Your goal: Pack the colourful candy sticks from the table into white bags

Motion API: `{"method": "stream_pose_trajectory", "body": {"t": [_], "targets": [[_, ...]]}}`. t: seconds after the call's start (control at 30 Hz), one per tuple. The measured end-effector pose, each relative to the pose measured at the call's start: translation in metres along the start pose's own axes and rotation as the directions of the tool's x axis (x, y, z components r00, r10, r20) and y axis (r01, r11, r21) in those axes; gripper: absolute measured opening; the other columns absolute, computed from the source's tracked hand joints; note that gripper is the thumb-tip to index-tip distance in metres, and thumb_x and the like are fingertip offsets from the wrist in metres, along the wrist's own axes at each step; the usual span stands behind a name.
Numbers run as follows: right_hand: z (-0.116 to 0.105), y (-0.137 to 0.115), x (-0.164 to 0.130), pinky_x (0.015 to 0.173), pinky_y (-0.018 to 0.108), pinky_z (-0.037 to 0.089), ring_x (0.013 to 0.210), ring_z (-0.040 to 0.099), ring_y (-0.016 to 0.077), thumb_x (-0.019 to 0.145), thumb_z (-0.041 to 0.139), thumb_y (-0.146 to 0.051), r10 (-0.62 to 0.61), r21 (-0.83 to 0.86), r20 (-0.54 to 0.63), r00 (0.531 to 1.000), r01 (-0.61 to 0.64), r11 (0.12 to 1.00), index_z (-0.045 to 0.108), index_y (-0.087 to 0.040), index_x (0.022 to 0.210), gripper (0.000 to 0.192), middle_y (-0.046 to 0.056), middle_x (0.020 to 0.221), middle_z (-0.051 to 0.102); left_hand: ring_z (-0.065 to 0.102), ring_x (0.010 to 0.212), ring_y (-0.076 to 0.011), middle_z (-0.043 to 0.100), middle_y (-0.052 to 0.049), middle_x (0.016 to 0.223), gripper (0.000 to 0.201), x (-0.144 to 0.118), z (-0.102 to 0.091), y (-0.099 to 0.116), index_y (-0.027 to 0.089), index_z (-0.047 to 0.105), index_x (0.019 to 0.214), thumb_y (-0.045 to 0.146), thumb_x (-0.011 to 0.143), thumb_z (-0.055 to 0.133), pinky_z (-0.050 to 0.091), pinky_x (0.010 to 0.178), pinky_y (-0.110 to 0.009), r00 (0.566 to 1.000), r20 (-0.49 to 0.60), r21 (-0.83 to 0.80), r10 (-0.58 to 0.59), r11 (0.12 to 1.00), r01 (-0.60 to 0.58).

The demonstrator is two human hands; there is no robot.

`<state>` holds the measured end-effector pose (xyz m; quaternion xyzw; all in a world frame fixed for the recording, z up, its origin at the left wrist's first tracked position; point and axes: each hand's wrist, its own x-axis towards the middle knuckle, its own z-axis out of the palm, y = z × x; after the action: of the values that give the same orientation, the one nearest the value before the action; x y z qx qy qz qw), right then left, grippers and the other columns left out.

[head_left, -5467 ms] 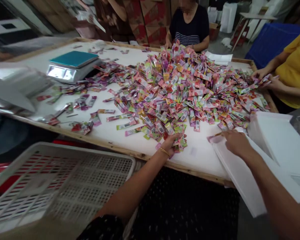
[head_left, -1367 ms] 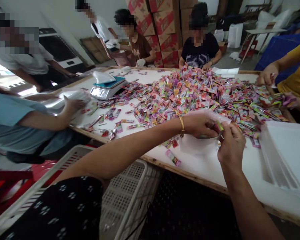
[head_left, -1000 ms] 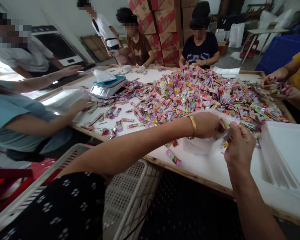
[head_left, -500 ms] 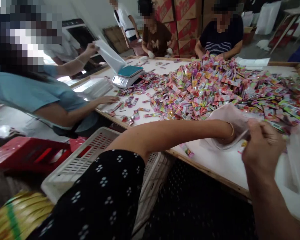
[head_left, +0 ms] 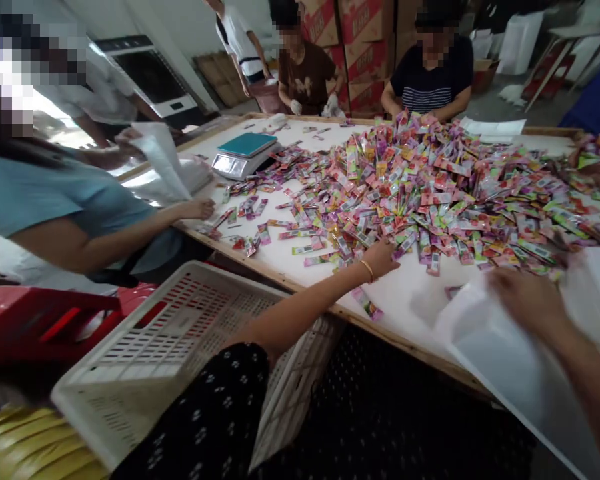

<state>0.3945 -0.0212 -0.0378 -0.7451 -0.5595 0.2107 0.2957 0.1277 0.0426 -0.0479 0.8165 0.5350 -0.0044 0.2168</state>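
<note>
Hundreds of small bright packets lie heaped mid-table, thinning toward the near edge. Left hand is stretched out, fingers spread flat, touching the near fringe of the heap; nothing gripped yet as far as I can see. Right hand is blurred, resting on the mouth of a white bag that hangs over the table's front edge; looks closed on the bag's top layer, but can't tell for sure.

Step in hand, I'd judge: gathering packets w/ the left while the right keeps the bag ready. Next move likely calls for the fingers to curl round a bunch, then a short carry rightward to the bag mouth, which must be held open.

Edges & room: wooden rim of the table runs just under the left wrist; one stray packet lies right beside that rim, could slip off. A bare white strip between heap and bag leaves room to move. White plastic crate sits below the left elbow. Person in a blue shirt works at the left side, well apart from both hands.
</note>
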Motion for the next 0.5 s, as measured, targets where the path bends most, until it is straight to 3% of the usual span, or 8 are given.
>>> {"method": "stream_pose_trajectory", "body": {"t": [0.07, 0.13, 0.23, 0.33, 0.43, 0.5], "targets": [[0.017, 0.011, -0.002, 0.064, 0.033, 0.039, 0.069, 0.060, 0.0209, 0.083, 0.062, -0.022, -0.038, -0.357, 0.286, 0.957, 0.143, 0.923, 0.067, -0.020, 0.072, 0.013, 0.005, 0.066, 0.062, 0.039, 0.127, -0.0388, 0.043, -0.026, 0.137, 0.085, 0.031, 0.040, -0.015, 0.008, 0.038, 0.140, 0.054, 0.074, 0.067, 0.038, 0.100, -0.046, 0.985, -0.100, 0.024, -0.138, 0.990, 0.141], [0.033, 0.023, -0.004, 0.063, 0.032, 0.037, 0.076, 0.063, 0.0232, 0.092, 0.046, -0.029, -0.003, -0.566, 0.451, 0.893, 0.288, 0.773, 0.067, -0.021, 0.090, 0.022, 0.008, 0.082, 0.068, 0.033, 0.131, -0.0415, 0.036, -0.026, 0.142, 0.095, 0.053, 0.058, -0.019, 0.014, 0.031, 0.145, 0.066, 0.071, 0.063, 0.034, 0.101, -0.051, 0.957, -0.171, 0.013, -0.236, 0.970, 0.241], [0.043, 0.040, -0.005, 0.063, 0.031, 0.038, 0.082, 0.064, 0.0235, 0.095, 0.035, -0.037, 0.029, -0.623, 0.460, 0.887, 0.299, 0.723, 0.062, -0.022, 0.102, 0.032, 0.009, 0.092, 0.069, 0.031, 0.132, -0.0397, 0.037, -0.024, 0.141, 0.074, 0.064, 0.063, -0.015, 0.018, 0.041, 0.139, 0.059, 0.080, 0.057, 0.034, 0.101, -0.051, 0.937, -0.218, 0.007, -0.273, 0.960, 0.281], [0.037, 0.049, 0.000, 0.068, 0.033, 0.041, 0.084, 0.064, 0.0236, 0.095, 0.035, -0.040, -0.011, -0.619, 0.421, 0.907, 0.296, 0.728, 0.063, -0.021, 0.100, 0.034, 0.008, 0.095, 0.070, 0.039, 0.125, -0.0349, 0.043, -0.019, 0.133, 0.053, 0.046, 0.071, -0.008, 0.024, 0.047, 0.135, 0.045, 0.086, 0.052, 0.042, 0.093, -0.043, 0.964, -0.183, -0.012, -0.194, 0.981, 0.195], [0.034, 0.041, 0.008, 0.080, 0.037, 0.043, 0.097, 0.062, 0.0262, 0.092, 0.041, -0.039, -0.165, -0.602, 0.333, 0.929, 0.344, 0.720, 0.065, -0.019, 0.102, 0.033, 0.009, 0.105, 0.068, 0.046, 0.117, -0.0342, 0.048, -0.017, 0.122, 0.052, 0.012, 0.087, 0.001, 0.024, 0.051, 0.132, 0.044, 0.084, 0.055, 0.046, 0.085, -0.040, 0.984, -0.146, -0.022, -0.101, 0.995, 0.098], [0.040, 0.025, 0.011, 0.089, 0.039, 0.042, 0.105, 0.058, 0.0276, 0.090, 0.045, -0.039, -0.282, -0.548, 0.327, 0.902, 0.425, 0.721, 0.065, -0.018, 0.108, 0.034, 0.010, 0.110, 0.067, 0.047, 0.115, -0.0359, 0.049, -0.016, 0.119, 0.064, -0.007, 0.091, 0.002, 0.026, 0.051, 0.134, 0.054, 0.078, 0.061, 0.047, 0.084, -0.041, 0.994, -0.107, -0.072, -0.025, 0.997, 0.017]]}}
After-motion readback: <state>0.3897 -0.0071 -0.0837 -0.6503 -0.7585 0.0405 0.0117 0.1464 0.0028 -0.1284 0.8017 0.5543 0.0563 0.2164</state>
